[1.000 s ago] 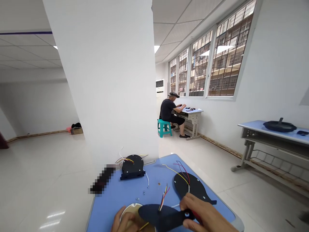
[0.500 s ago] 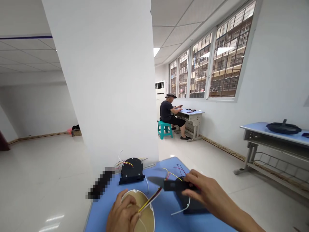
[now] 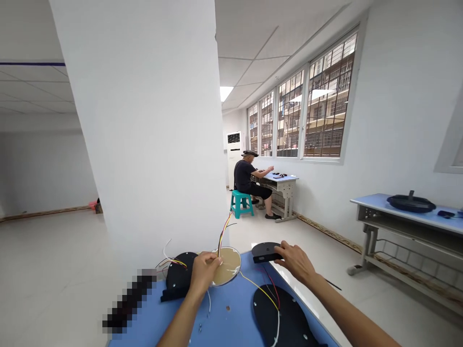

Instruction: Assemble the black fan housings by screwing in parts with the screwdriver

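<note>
My left hand (image 3: 206,274) is closed on a round tan disc (image 3: 228,274) with a pale rim, fingers at the base of a bundle of coloured wires (image 3: 221,236) standing up from it. My right hand (image 3: 294,260) grips a black, round-backed housing (image 3: 265,249) with a straight front edge, held above the table's right side. Below it lies a similar black housing (image 3: 285,318) with screws and yellow, red and white wires. Another black housing (image 3: 179,274) with wires sits left of the disc, partly behind my left hand.
The blue table (image 3: 224,327) carries a few small metal bits (image 3: 200,328). A white pillar (image 3: 152,144) rises behind it. Further off, a person (image 3: 246,176) sits on a green stool (image 3: 241,205) at another table. A side table (image 3: 376,205) on the right bears a black tray (image 3: 410,203).
My left hand and the disc have moved away from me, and the wires now point upward. The black housing in my right hand has shifted farther out. The view has shifted.
</note>
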A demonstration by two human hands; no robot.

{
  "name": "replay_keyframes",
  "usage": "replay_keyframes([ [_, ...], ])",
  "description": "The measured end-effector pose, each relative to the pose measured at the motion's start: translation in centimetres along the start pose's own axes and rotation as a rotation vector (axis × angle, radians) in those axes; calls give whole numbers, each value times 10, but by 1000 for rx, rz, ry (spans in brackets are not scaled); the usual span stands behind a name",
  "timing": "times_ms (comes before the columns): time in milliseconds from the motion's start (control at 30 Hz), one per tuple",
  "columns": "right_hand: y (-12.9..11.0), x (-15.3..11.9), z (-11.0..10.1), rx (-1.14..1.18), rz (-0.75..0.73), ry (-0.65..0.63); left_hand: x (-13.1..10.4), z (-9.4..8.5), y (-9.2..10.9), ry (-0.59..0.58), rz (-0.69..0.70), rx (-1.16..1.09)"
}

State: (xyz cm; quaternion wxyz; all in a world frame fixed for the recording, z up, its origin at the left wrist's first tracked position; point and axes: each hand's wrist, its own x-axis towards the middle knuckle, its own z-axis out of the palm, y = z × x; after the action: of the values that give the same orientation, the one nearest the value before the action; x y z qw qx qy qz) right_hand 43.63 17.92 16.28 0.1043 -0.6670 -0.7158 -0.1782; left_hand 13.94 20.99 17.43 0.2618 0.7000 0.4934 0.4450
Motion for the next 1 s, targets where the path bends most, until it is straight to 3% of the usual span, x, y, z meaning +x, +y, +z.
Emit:
replay_keyframes([
  [200,-16,20,33,59,-120,-175,36,53,-24,3,-136,72],
  [400,-35,23,45,175,-144,-315,53,84,-43,-37,-186,151],
  [600,-36,13,39,293,-5,-291,57,95,-58,-45,-231,213],
  [767,-30,-18,20,368,123,-325,54,100,-67,-74,-259,183],
  [1000,-64,-68,11,352,104,-386,47,87,-47,-92,-204,21],
])
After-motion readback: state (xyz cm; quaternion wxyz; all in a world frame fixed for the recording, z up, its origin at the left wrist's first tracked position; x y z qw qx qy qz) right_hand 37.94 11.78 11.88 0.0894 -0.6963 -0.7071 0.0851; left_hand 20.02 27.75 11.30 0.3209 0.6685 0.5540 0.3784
